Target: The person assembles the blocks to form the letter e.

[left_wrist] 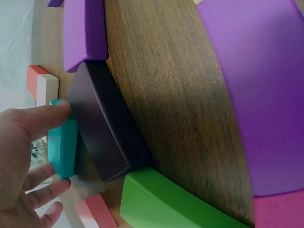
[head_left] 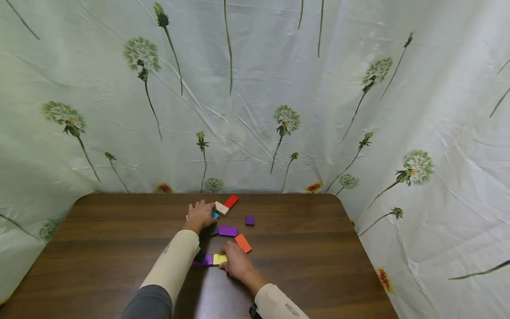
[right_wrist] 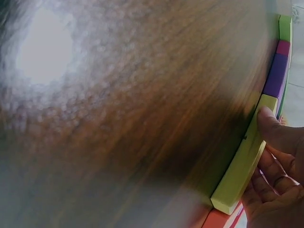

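Observation:
In the left wrist view, my left hand (head_left: 200, 215) holds a teal block (left_wrist: 63, 147), thumb at one end and fingers at the other. A dark purple block (left_wrist: 107, 118) lies beside it, between a purple block (head_left: 228, 231) and a green block (left_wrist: 164, 204). Nearer the front, my right hand (head_left: 237, 261) grips a yellow block (right_wrist: 243, 161), its thumb on the near face and its fingers behind. The yellow block's end meets another purple block (head_left: 204, 260), with a magenta block (left_wrist: 281, 209) after that.
An orange block (head_left: 243, 243) lies just beyond the right hand. Farther back are a white block (head_left: 221, 208), a red block (head_left: 231, 201) and a small purple block (head_left: 249, 221). A pink block (left_wrist: 97, 211) is near the left fingers. Behind the wooden table (head_left: 311, 248) hangs a flowered curtain (head_left: 247, 110).

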Motion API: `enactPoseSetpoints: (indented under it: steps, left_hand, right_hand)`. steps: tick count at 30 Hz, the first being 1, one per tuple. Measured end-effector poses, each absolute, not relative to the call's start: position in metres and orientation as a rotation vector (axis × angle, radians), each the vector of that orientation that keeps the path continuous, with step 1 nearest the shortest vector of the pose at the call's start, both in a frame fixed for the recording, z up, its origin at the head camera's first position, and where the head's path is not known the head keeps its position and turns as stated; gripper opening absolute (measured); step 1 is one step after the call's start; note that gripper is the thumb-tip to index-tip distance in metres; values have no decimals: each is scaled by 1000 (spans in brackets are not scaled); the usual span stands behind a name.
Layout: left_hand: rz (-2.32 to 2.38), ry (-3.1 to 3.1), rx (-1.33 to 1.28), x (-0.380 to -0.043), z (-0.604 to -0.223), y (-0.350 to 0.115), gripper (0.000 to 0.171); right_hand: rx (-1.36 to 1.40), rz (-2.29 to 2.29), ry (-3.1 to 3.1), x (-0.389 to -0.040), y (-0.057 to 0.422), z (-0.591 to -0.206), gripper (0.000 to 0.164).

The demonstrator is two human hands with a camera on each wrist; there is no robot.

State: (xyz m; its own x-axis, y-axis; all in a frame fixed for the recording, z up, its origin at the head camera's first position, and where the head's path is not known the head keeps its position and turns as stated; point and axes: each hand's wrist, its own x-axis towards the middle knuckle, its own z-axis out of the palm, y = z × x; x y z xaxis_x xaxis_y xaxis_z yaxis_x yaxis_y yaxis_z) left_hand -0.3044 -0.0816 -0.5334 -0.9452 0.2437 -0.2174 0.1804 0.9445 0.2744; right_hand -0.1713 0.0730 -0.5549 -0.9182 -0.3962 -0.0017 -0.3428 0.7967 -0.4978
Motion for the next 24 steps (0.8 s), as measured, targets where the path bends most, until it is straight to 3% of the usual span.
enactPoseSetpoints:
  steps: [10,24]
  left_hand:
    - [451,2846,395,-305,-526,-92,26]
    - [337,2891,756,-266,-484,-130,39]
  right_hand:
    - [-618,-727,2905,-171,72,-554,25]
    - [-564,-711,2879,-171,70,-552,23]
